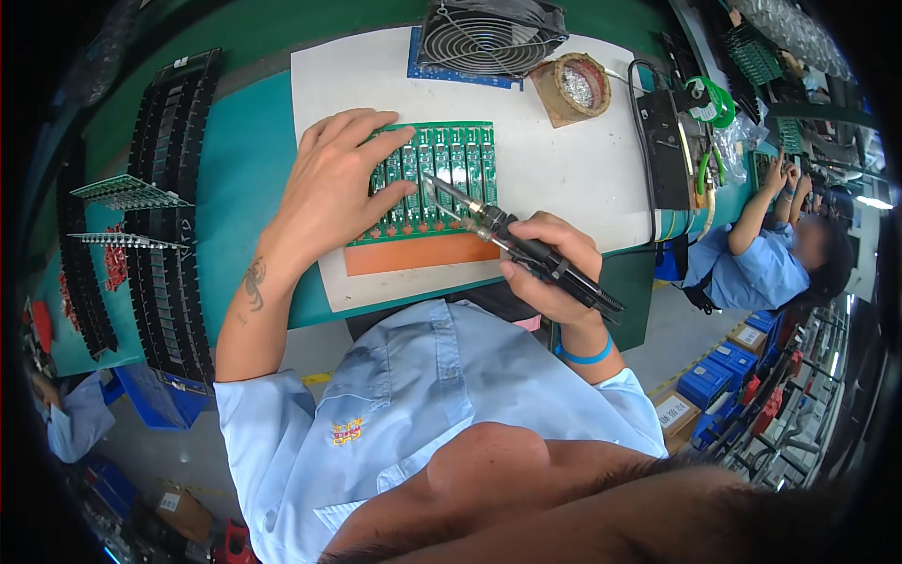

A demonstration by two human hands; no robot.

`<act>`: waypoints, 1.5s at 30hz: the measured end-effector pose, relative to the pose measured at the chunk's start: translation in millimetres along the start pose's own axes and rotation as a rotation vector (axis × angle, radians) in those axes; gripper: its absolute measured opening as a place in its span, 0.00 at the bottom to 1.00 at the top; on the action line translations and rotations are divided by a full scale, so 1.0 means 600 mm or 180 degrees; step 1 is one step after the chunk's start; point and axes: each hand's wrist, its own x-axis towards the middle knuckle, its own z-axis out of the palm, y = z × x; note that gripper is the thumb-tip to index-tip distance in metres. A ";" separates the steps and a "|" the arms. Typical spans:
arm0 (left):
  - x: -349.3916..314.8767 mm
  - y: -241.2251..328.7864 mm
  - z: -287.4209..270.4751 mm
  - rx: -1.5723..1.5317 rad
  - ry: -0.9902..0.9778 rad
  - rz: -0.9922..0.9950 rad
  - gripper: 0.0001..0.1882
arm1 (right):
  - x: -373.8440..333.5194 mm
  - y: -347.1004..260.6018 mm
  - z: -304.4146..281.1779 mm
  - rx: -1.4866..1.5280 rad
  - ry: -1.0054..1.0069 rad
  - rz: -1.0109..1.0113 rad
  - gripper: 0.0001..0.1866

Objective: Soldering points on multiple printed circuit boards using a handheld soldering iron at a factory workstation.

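Observation:
A green circuit board panel (pixel 458 174), divided into several narrow strips, lies on an orange-brown sheet (pixel 423 258) over white paper. My left hand (pixel 340 174) rests on the panel's left side, its fingers stretched and apart and the thumb lying on the strips. In my right hand (pixel 564 268) is a black soldering iron (pixel 536 252) with a thin metal feed tube alongside its tip. The iron slants toward the upper left, its tip over the middle of the panel near my left thumb. Whether the tip touches the board I cannot tell.
A black fan (pixel 490 38) stands at the back, beside a round tip-cleaning pot (pixel 581 85). To the right are a black box (pixel 665 150) with cables and a green wire spool (pixel 714 101). Black board racks (pixel 169 235) stand left. A co-worker (pixel 752 254) sits at the right.

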 end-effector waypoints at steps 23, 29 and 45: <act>-0.014 -0.006 -0.014 -0.0104 -0.0090 -0.0198 0.25 | 0.029 0.031 0.029 -0.0033 -0.0241 -0.0025 0.22; -0.015 -0.006 -0.016 -0.0063 -0.0193 -0.0209 0.28 | 0.028 0.026 0.029 -0.0150 -0.0250 0.0020 0.22; -0.014 -0.006 -0.013 -0.0106 -0.0136 -0.0241 0.26 | 0.021 0.019 0.019 -0.0145 -0.0140 -0.0027 0.23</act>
